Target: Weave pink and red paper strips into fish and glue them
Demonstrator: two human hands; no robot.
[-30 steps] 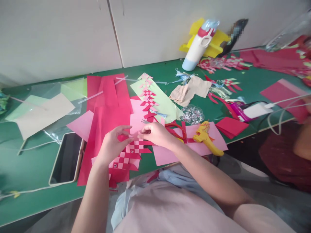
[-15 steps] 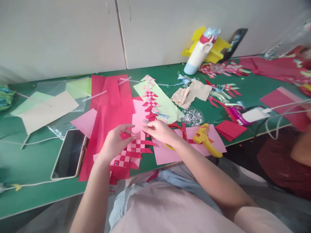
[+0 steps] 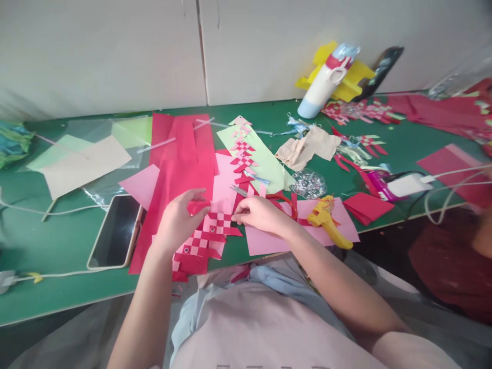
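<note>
My left hand (image 3: pixel 184 218) hovers over red and pink paper with its fingers curved and apart, holding nothing. Thumb and fingertips of my right hand (image 3: pixel 255 211) are pinched together beside a woven checkered paper fish (image 3: pixel 221 224); what they hold, if anything, is too small to make out. Another woven fish (image 3: pixel 198 243) lies below on the red paper (image 3: pixel 184 179). Scissors (image 3: pixel 286 199) with orange-red handles lie partly under my right hand. Further back, a row of small woven pieces (image 3: pixel 243 148) rests on light green paper (image 3: pixel 265 154).
A phone (image 3: pixel 115 231) lies at the left. To the right are a yellow glue gun (image 3: pixel 328 220), a bag of small round eyes (image 3: pixel 308 184), beige cloth (image 3: pixel 309 146), a bottle (image 3: pixel 326 82) and cables with a white plug (image 3: pixel 409 185). Another person's arm shows at the right edge.
My right hand has moved slightly down toward the woven fish, uncovering the scissor tips and pink strips. My left hand stays above the paper. The view has shifted slightly.
</note>
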